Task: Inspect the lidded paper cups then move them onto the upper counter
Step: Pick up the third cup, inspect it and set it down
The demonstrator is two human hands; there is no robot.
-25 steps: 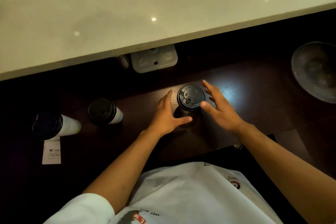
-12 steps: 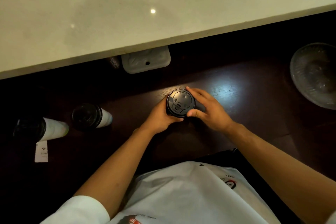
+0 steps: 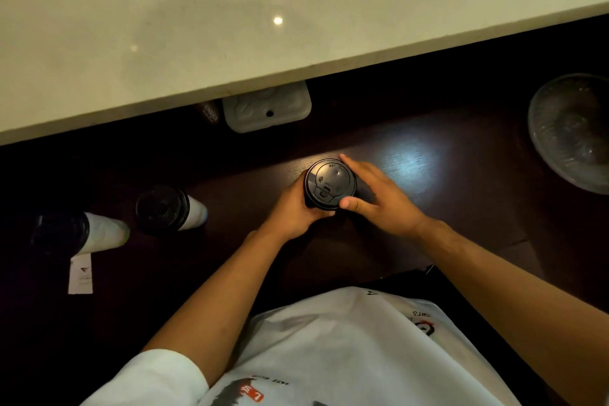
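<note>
Cup (image 3: 329, 183) on the dark lower counter (image 3: 461, 224), below the upper counter (image 3: 230, 26) | I grasp it with left hand (image 3: 296, 208) and right hand (image 3: 379, 194) | two cups (image 3: 164, 208) (image 3: 82, 231) left of it wait | upper counter holds none, judging inspection barely begun

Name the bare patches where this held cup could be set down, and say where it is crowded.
The pale upper counter shows bare along its whole visible length. On the dark lower counter, a lit patch lies free between the right hand and the glass bowl. Crowded: far left, around the two standing cups and paper slip.
</note>
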